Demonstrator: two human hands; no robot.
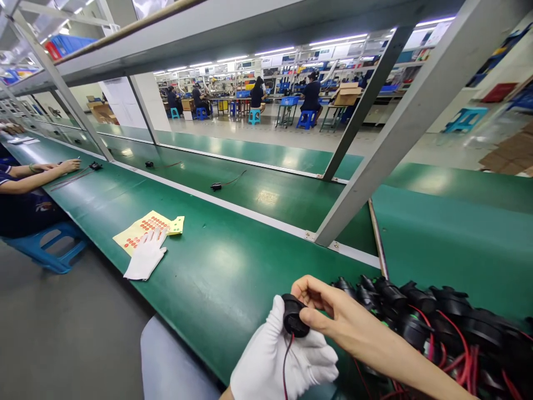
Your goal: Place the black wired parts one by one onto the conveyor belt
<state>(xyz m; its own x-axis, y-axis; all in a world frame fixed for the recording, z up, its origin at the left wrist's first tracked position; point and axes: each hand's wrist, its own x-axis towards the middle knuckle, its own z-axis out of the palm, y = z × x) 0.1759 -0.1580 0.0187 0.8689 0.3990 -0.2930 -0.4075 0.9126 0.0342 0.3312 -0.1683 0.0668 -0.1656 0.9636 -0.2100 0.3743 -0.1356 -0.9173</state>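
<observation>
My left hand (283,355), in a white glove, holds a small round black wired part (295,316) that looks like a little pump or motor. Its thin red and black wires hang down across the gloved palm. My right hand (318,305) is bare, its curled fingers and thumb closed on the right side of the same part. Close by on the right lies a heap of similar black wired parts (416,328), with red wires and some green bits among them.
A spare white glove (146,255) lies partly on a yellow sheet of red round stickers (135,230) on the green bench (208,266). Black wired parts (216,186) sit on the middle strip. Slanted metal posts (391,122) carry a shelf. A co-worker's hands (62,166) are at far left.
</observation>
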